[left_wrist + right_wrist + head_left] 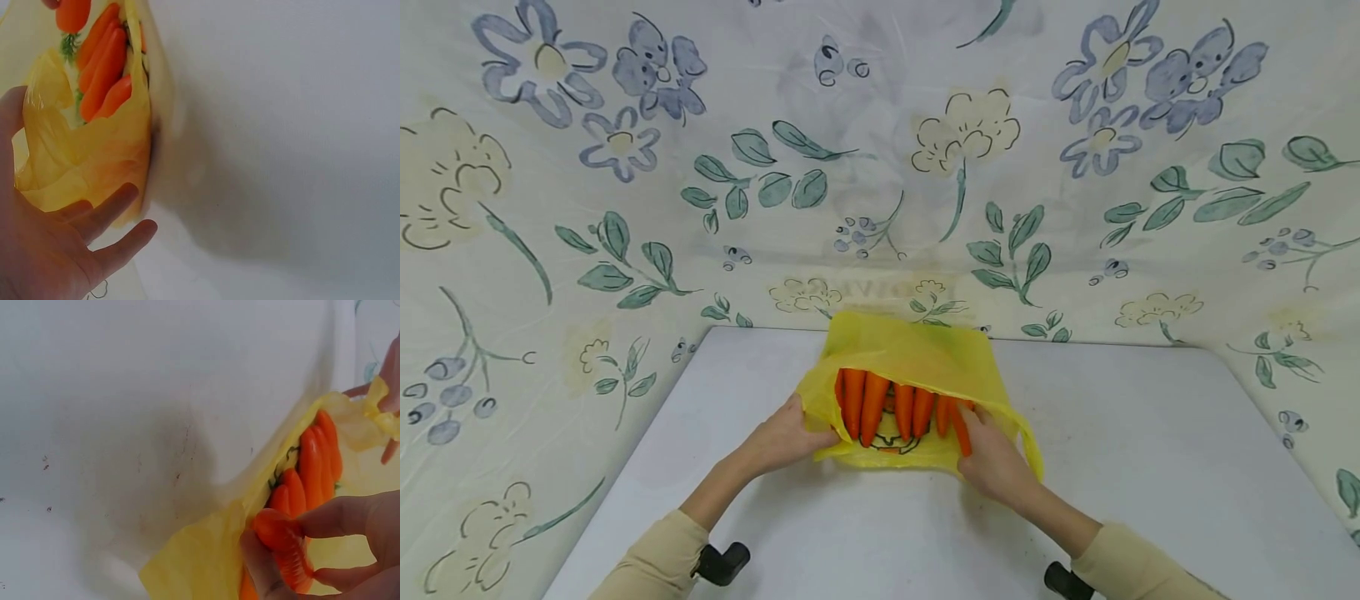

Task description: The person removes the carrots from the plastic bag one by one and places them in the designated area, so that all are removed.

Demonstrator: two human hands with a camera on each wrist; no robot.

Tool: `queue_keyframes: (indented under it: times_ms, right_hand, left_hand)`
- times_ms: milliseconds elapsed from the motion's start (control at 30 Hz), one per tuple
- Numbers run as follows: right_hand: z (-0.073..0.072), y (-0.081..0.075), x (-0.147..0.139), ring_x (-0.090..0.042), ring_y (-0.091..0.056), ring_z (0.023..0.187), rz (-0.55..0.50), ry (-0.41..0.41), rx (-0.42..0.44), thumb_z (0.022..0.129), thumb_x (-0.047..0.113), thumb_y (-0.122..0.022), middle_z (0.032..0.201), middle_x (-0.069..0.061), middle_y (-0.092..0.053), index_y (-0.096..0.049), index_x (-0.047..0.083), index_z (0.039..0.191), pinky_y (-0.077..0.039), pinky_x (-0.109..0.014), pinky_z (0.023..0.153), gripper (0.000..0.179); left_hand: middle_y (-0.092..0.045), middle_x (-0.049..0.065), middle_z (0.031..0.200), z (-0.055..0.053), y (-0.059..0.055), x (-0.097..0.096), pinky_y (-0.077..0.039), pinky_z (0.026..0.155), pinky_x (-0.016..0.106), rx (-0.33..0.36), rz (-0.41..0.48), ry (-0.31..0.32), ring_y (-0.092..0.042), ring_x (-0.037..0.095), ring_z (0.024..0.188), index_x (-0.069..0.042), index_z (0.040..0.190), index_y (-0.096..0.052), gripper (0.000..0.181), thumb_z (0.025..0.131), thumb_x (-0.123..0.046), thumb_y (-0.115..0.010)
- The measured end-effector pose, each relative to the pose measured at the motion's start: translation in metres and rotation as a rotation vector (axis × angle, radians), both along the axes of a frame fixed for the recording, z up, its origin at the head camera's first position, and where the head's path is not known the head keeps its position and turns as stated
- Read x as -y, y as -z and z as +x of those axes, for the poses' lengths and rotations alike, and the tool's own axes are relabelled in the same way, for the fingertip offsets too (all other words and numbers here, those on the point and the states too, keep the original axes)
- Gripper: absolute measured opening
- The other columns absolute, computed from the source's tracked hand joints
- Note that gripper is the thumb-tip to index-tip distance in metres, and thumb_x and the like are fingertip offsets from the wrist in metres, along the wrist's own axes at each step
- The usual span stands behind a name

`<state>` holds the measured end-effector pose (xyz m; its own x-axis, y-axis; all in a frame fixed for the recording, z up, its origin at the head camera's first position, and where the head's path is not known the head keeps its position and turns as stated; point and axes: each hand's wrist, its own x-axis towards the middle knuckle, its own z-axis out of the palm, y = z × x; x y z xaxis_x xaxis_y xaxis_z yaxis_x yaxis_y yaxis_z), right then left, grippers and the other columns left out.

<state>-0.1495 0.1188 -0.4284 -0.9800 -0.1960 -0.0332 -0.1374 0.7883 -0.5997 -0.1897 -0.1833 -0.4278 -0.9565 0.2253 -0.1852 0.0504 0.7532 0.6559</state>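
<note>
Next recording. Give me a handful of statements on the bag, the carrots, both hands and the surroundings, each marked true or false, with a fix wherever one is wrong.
1. The right hand holds a carrot. True.
2. The bag is green. False: it is yellow.
3. The left hand touches the bag at the edge of its opening. True.
4. The bag is closed. False: it is open, and several other carrots show inside it.
5. The bag rests on a white table. True.
6. The backdrop beyond the table is plain. False: it is patterned with flowers and leaves.
</note>
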Motion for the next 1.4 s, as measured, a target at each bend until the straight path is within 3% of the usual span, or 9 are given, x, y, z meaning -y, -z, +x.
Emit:
queue_keyframes:
  times_ms: [300,500,633,967,1400]
  right_hand:
    - [0.005,-0.002,0.001,-0.035,-0.056,0.112,-0.007,-0.035,-0.003,0.076,-0.011,-0.062,0.148,-0.029,-0.04,-0.044,-0.005,0.144,-0.053,-0.048,0.09,0.07]
    - [0.007,-0.001,0.0,-0.039,-0.053,0.123,0.011,-0.054,-0.008,0.076,-0.01,-0.064,0.145,-0.025,-0.045,-0.046,-0.003,0.143,-0.048,-0.053,0.099,0.07]
    - [0.009,-0.003,-0.001,-0.037,-0.053,0.122,0.019,-0.061,-0.003,0.076,-0.009,-0.066,0.143,-0.022,-0.048,-0.048,0.002,0.143,-0.046,-0.053,0.1,0.07]
    - [0.017,-0.005,-0.002,-0.039,-0.049,0.128,0.007,-0.083,0.01,0.081,-0.005,-0.067,0.145,-0.02,-0.047,-0.05,0.008,0.143,-0.043,-0.056,0.104,0.066]
    - [0.024,-0.013,-0.007,-0.04,-0.048,0.128,0.001,-0.119,0.022,0.08,-0.011,-0.063,0.147,-0.018,-0.046,-0.052,0.013,0.143,-0.041,-0.058,0.104,0.068]
  left_hand:
    - [-0.055,0.005,0.116,0.001,-0.001,-0.001,-0.047,0.082,0.036,0.012,-0.019,-0.014,-0.051,0.019,0.093,-0.007,0.139,-0.036,0.078,0.081,-0.044,-0.073]
    - [-0.054,0.005,0.114,0.0,-0.001,-0.001,-0.047,0.08,0.035,0.002,-0.023,-0.002,-0.051,0.019,0.092,-0.007,0.137,-0.037,0.075,0.081,-0.042,-0.073]
    - [-0.054,0.004,0.114,0.0,-0.001,0.0,-0.047,0.081,0.034,-0.009,-0.014,0.013,-0.051,0.018,0.093,-0.007,0.137,-0.037,0.074,0.082,-0.041,-0.073]
    - [-0.055,0.005,0.117,-0.002,-0.002,-0.002,-0.049,0.086,0.039,-0.01,-0.014,0.016,-0.051,0.019,0.095,-0.009,0.14,-0.036,0.076,0.082,-0.042,-0.072]
    - [-0.055,0.003,0.113,-0.006,-0.001,-0.002,-0.046,0.081,0.035,-0.032,-0.012,0.035,-0.051,0.018,0.094,-0.01,0.137,-0.038,0.073,0.082,-0.044,-0.072]
